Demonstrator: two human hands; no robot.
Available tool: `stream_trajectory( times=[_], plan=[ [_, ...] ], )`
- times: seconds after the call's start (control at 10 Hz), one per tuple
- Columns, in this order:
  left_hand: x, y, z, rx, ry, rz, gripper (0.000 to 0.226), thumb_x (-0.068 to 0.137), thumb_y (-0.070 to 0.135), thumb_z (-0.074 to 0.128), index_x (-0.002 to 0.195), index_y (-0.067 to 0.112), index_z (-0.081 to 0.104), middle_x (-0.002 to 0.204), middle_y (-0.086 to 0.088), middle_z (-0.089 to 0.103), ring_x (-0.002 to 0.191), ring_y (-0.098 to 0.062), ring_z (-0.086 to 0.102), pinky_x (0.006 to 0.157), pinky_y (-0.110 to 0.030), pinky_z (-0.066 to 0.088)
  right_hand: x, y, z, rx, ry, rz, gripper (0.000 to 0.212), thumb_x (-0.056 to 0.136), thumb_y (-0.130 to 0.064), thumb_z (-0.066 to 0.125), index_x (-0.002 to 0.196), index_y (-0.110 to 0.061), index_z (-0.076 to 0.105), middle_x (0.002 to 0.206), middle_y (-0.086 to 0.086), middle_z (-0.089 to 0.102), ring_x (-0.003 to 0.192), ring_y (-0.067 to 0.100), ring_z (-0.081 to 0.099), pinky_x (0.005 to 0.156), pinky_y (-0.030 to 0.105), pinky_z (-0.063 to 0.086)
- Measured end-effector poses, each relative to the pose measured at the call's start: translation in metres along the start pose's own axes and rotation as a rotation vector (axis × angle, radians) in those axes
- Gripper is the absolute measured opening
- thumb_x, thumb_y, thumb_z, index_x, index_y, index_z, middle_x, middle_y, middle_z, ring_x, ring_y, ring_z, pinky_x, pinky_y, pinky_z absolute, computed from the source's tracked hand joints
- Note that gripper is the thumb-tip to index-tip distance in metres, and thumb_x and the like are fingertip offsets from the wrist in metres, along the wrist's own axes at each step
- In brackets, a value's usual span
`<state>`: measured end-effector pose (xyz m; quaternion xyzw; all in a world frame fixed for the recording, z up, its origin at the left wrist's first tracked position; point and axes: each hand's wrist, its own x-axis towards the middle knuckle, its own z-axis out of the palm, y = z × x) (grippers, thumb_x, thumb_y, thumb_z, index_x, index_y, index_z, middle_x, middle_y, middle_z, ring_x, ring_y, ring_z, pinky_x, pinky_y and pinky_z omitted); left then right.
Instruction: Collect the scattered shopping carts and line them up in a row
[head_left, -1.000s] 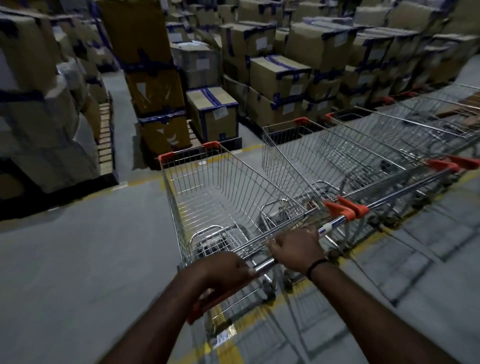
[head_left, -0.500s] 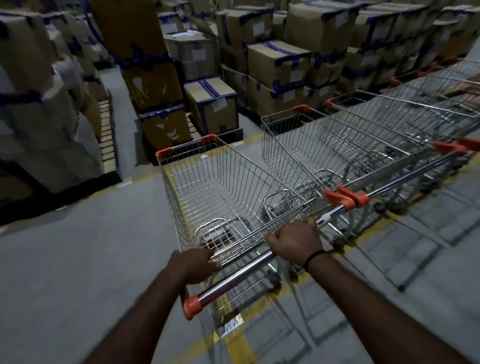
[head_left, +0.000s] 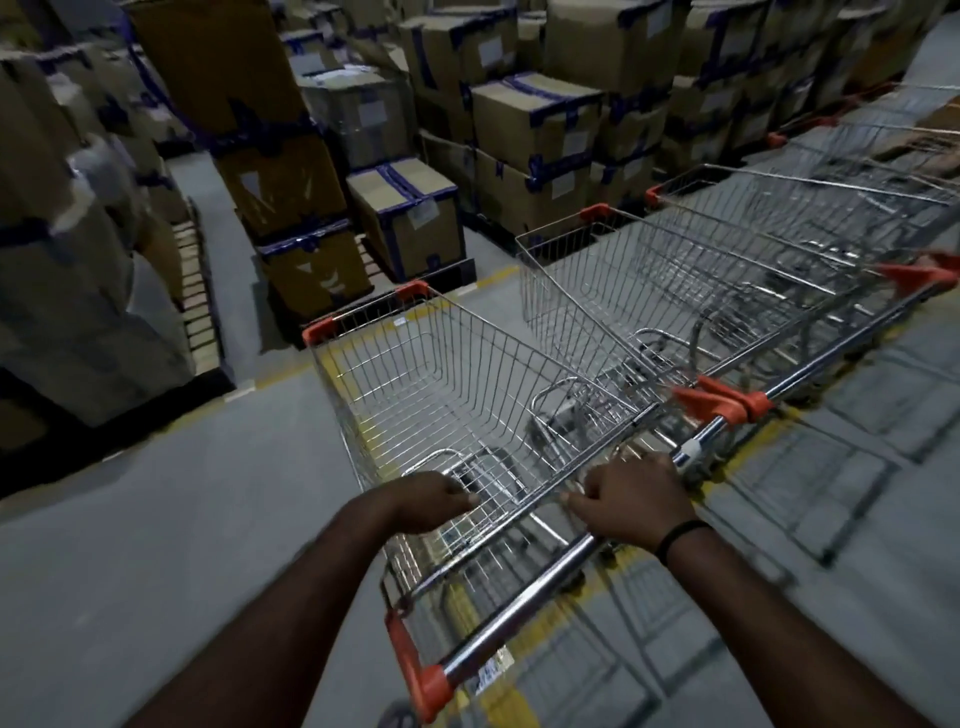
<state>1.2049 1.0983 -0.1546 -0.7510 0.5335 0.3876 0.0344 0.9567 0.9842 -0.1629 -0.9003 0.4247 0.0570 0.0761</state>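
A wire shopping cart (head_left: 441, 384) with orange corner caps stands right in front of me, its chrome handle (head_left: 519, 613) running from lower left to upper right. My left hand (head_left: 434, 501) is curled over the rear wire rim of its basket. My right hand (head_left: 631, 501) is closed around the handle further right. A second cart (head_left: 649, 291) stands alongside on the right; the orange handle ends of the two carts (head_left: 722, 402) nearly touch. More carts (head_left: 857, 171) continue the row to the far right.
Stacks of cardboard boxes (head_left: 535, 119) bound with blue tape stand on pallets a short way beyond the carts' front ends. More wrapped stacks (head_left: 67, 291) stand at the left. A yellow floor line (head_left: 498, 696) runs under the cart. Grey floor (head_left: 156, 545) spreads to the left.
My left hand has let go of the handle and moved forward onto the basket's rear rim. My right hand has stayed on the handle. The view has dipped.
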Motion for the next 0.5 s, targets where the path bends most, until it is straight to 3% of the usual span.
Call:
stream_trajectory(
  times=[0.2, 0.3, 0.4, 0.5],
  plan=[
    [0.038, -0.021, -0.056, 0.118, 0.012, 0.251, 0.050, 0.103, 0.052, 0.043, 0.133, 0.016, 0.060, 0.135, -0.010, 0.062, 0.114, -0.022, 0.061, 0.098, -0.036, 0.046, 0.003, -0.020, 0.002, -0.063, 0.000, 0.192, 0.057, 0.073, -0.071, 0.021, 0.068, -0.026, 0.055, 0.081, -0.002, 0.070, 0.093, 0.016, 0.065, 0.108, 0.039, 0.024],
    [0.036, -0.031, -0.085, 0.131, 0.093, 0.394, 0.044, 0.102, 0.050, 0.049, 0.128, 0.017, 0.063, 0.134, -0.010, 0.062, 0.113, -0.022, 0.060, 0.100, -0.038, 0.045, 0.003, -0.036, -0.003, -0.015, 0.032, 0.269, 0.049, 0.077, -0.072, 0.034, 0.085, -0.032, 0.062, 0.100, -0.006, 0.070, 0.105, 0.017, 0.064, 0.108, 0.042, 0.029],
    [0.028, -0.033, -0.116, 0.186, 0.184, 0.479, 0.049, 0.099, 0.052, 0.053, 0.133, 0.017, 0.060, 0.138, -0.009, 0.058, 0.117, -0.023, 0.058, 0.101, -0.041, 0.047, 0.003, -0.052, -0.020, 0.035, 0.142, 0.335, 0.054, 0.074, -0.072, 0.040, 0.099, -0.032, 0.067, 0.108, -0.003, 0.068, 0.109, 0.022, 0.063, 0.097, 0.040, 0.044],
    [0.017, -0.025, -0.145, 0.269, 0.329, 0.562, 0.055, 0.098, 0.054, 0.055, 0.139, 0.017, 0.056, 0.143, -0.009, 0.054, 0.124, -0.025, 0.055, 0.103, -0.043, 0.047, -0.003, -0.070, -0.044, 0.101, 0.254, 0.386, 0.047, 0.081, -0.066, 0.054, 0.109, -0.030, 0.067, 0.114, -0.001, 0.066, 0.111, 0.024, 0.062, 0.097, 0.044, 0.045]
  ],
)
